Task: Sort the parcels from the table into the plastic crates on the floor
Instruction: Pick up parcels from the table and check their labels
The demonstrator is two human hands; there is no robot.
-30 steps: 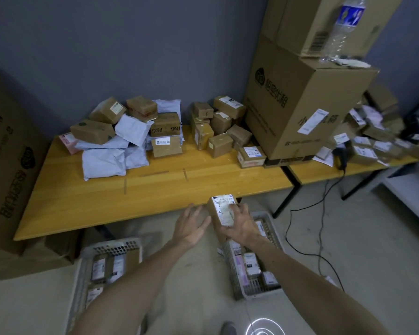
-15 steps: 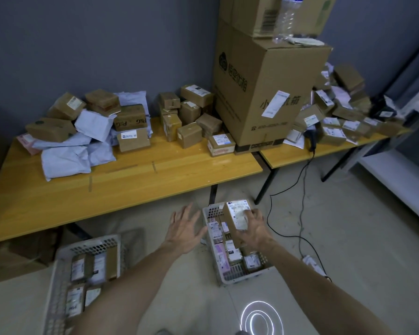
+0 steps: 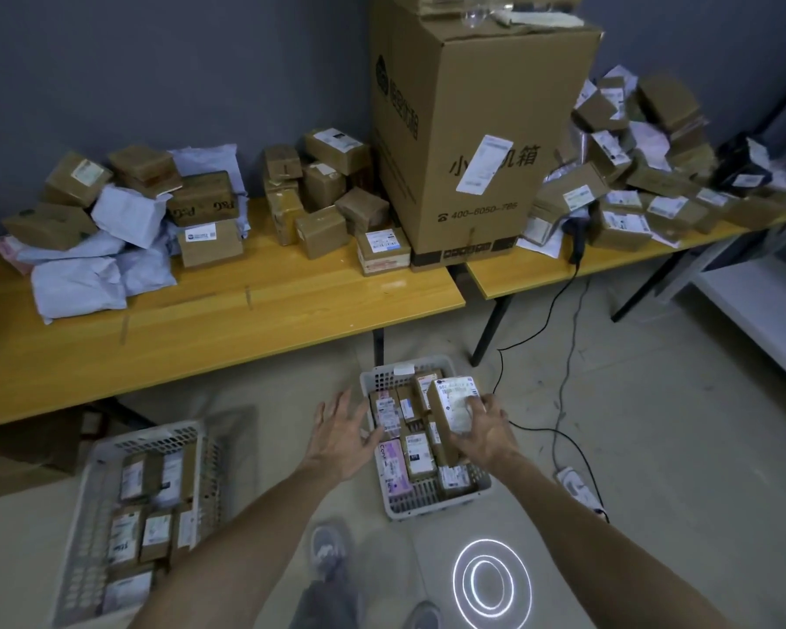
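My right hand (image 3: 486, 431) grips a small brown parcel (image 3: 454, 401) with a white label, held over the right part of a grey plastic crate (image 3: 398, 508) on the floor. That crate holds several small labelled parcels. My left hand (image 3: 343, 435) is open with spread fingers at the crate's left rim, holding nothing. A second grey crate (image 3: 87, 506) with several parcels stands on the floor at the lower left. On the yellow table (image 3: 200, 329) lie piles of brown boxes (image 3: 323, 224) and grey mailer bags (image 3: 82, 288).
A tall cardboard carton (image 3: 477, 129) stands where the two tables meet. More parcels (image 3: 645, 188) are heaped on the right table. Black and white cables (image 3: 559, 338) trail across the floor to a power strip (image 3: 577, 488). My shoes (image 3: 327, 547) are below.
The parcel in my right hand has travelled from the table edge down over the right crate. My left hand followed beside it. The view has tilted down and to the right.
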